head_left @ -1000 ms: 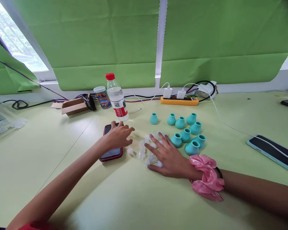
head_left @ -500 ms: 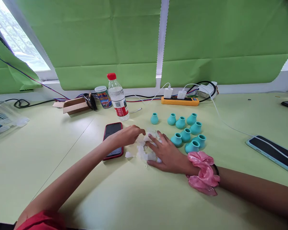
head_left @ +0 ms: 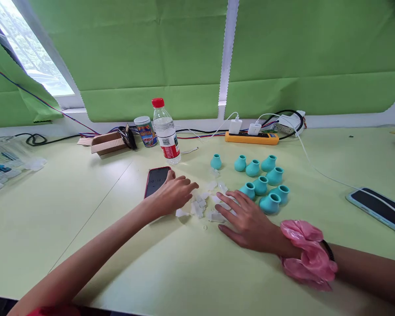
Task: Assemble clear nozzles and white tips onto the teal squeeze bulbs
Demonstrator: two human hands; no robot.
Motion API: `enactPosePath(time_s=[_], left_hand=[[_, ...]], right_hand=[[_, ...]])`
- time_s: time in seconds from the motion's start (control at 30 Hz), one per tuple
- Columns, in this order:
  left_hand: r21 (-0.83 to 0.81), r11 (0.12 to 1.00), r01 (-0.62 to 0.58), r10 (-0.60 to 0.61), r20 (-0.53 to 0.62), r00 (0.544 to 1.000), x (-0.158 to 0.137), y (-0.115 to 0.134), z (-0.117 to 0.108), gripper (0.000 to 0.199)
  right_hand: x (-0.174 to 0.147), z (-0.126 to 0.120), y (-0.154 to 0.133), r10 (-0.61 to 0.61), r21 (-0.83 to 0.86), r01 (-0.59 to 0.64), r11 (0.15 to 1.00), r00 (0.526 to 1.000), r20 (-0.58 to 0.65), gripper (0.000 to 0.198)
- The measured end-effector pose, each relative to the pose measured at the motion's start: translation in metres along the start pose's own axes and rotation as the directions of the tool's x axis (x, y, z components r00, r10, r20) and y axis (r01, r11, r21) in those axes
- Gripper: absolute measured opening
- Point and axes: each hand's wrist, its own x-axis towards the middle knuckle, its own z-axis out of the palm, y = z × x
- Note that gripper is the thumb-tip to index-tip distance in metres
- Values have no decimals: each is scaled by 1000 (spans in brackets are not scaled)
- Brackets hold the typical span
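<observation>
Several small translucent white plastic pieces [head_left: 199,205] lie spread on the table between my hands. My left hand [head_left: 173,193] is at their left side, over the lower part of a red-cased phone [head_left: 157,181] that shows a timer; its fingers are stretched out and nothing shows in them. At the right of the pieces my right hand [head_left: 245,219] is spread with the fingers apart, its fingertips over or on some of them. Just beyond my right hand stand several turquoise vase-shaped pots [head_left: 260,185], and one turquoise pot [head_left: 216,161] stands apart from the group.
A red-capped bottle [head_left: 166,136] and a printed can [head_left: 145,131] stand at the back, beside an open cardboard box [head_left: 108,144]. Behind the pots is an orange power strip [head_left: 252,138] with chargers. A white cable crosses another phone [head_left: 380,208] at right. Clear plastic bags [head_left: 9,160] lie far left.
The white pieces have gone from a tight heap to a wider spread. My right hand has moved right, off the heap, and my left hand has opened from a curled shape.
</observation>
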Motion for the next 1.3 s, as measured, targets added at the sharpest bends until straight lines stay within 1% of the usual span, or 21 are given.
enactPosePath(time_s=[0.1,0.17,0.23,0.3,0.43,0.5,0.6,0.67,0.7,0.77,0.8,0.87,0.9,0.97,1.0,1.07,1.13,1.2,1.27,1.3], left_hand=[[-86,996,-16,3,-155,988,-5,25,7,26],[-147,989,-27,-5,-209,978,-9,40,18,33],[-196,980,-29,-17,-227,974,-12,51,30,40],[-259,965,-47,-9,-211,977,-11,55,38,44],[-343,930,-132,64,-202,977,-3,54,45,64],[-367,914,-171,100,-204,974,0,52,46,68],[-403,893,-202,111,-238,965,0,50,44,62],[-429,874,-228,89,-320,943,-3,49,42,50],[-435,869,-238,66,-373,925,-5,48,41,42],[-412,884,-222,6,-463,886,-7,45,40,25],[-384,902,-195,-18,-487,873,-7,44,40,19],[-307,941,-139,-31,-490,871,-5,41,40,15],[-266,956,-122,-20,-476,879,-4,41,41,16],[-194,975,-108,10,-448,894,-2,41,43,19],[-162,981,-105,24,-437,899,-1,42,44,21],[-117,987,-110,53,-411,910,0,42,47,22],[-103,988,-117,71,-371,926,1,42,49,22],[-118,986,-117,70,-340,938,1,41,52,21],[-152,983,-104,46,-343,938,0,40,53,20],[-173,980,-96,30,-350,936,0,40,54,20]], right_hand=[[-15,-5,-1,29,-4,-29,1000,999,38,40],[-20,-6,0,21,28,-24,999,996,85,43],[-19,-5,1,11,66,-19,998,993,118,46],[-15,-2,3,13,96,-26,995,991,134,46],[-6,8,6,80,87,-91,992,989,124,48],[-4,12,7,108,64,-115,991,988,111,49],[-3,14,9,92,73,-97,993,994,58,44],[-3,9,9,46,104,-48,993,999,18,40],[-3,6,8,7,124,-8,992,1000,12,40],[-3,-2,5,-99,172,89,981,994,47,42],[-3,-5,3,-151,194,133,972,985,79,44],[-3,-9,0,-209,215,176,961,967,142,45],[-3,-8,-1,-201,204,167,965,966,160,42],[-4,-4,0,-153,156,130,979,978,144,34],[-5,0,0,-134,132,118,984,985,113,32],[-6,7,2,-130,98,126,987,991,41,33],[-7,11,4,-135,63,136,989,991,-17,36],[-7,12,5,-74,5,74,997,996,-47,34],[-6,11,5,6,-53,-9,999,999,-51,32],[-5,11,6,24,-72,-27,997,999,-45,32]])
